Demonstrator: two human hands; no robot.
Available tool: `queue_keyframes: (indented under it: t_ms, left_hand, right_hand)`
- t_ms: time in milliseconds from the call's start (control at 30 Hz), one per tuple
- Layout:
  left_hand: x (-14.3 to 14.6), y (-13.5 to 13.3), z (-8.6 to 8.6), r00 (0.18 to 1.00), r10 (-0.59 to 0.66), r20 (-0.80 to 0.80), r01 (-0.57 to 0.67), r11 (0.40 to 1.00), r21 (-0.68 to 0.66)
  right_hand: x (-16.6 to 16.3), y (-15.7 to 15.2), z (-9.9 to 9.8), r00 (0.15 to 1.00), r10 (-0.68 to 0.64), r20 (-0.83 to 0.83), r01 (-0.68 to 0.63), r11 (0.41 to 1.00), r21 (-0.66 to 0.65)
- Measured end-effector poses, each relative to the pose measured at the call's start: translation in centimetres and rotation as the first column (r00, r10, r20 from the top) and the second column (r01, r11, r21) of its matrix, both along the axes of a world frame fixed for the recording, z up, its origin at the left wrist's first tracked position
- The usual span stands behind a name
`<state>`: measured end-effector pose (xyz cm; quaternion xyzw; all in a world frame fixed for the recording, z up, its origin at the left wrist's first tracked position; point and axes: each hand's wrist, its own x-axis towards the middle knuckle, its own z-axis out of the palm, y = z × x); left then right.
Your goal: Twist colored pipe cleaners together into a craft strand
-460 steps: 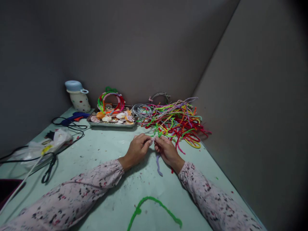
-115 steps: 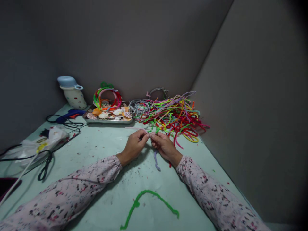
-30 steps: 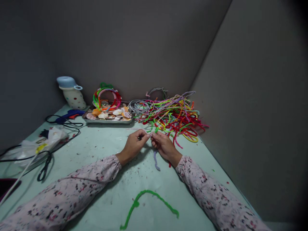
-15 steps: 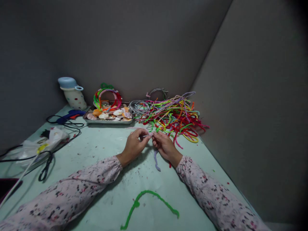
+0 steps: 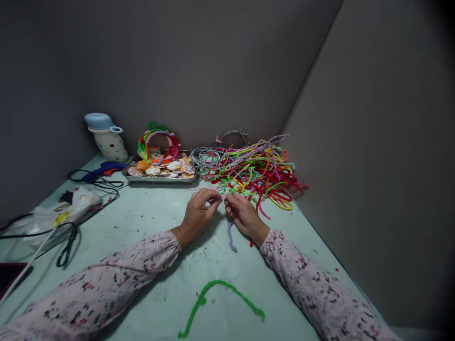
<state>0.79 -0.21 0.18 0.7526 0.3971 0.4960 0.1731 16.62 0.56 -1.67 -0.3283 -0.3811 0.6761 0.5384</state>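
Observation:
Over the middle of the table, my left hand (image 5: 199, 211) and my right hand (image 5: 244, 213) meet fingertip to fingertip. Both are closed in a pinch on a pale pink pipe cleaner (image 5: 223, 196), mostly hidden by the fingers. A thin pale pink length shows behind my left hand. Below my right hand lies a lilac pipe cleaner (image 5: 232, 238), its upper end hidden by that hand. Nearer to me, a bent green pipe cleaner (image 5: 218, 283) with a small knob on its left part rests on the table.
Behind the hands spreads a tangled pile of coloured pipe cleaners (image 5: 263, 166), beside coiled grey wire (image 5: 206, 158). A metal tray (image 5: 159, 180) holds shells and colourful wrapped rings (image 5: 177, 149). At left are a bottle (image 5: 111, 144), a blue-handled tool (image 5: 103, 171), black cable and a plastic bag (image 5: 83, 201).
The fingers of my left hand have shifted slightly at the pinch, and a thin strand seen between them earlier no longer shows. My right hand stays nearly in place.

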Motion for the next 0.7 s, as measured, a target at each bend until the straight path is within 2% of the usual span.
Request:
queue_keyframes:
  t_ms: [700]
  left_hand:
    - [-0.08,0.46,-0.54,0.999,0.048,-0.018,-0.046,0.996,0.072]
  right_hand:
    - [0.05,0.13,-0.10,1.000,0.009,-0.023,-0.009,1.000,0.007]
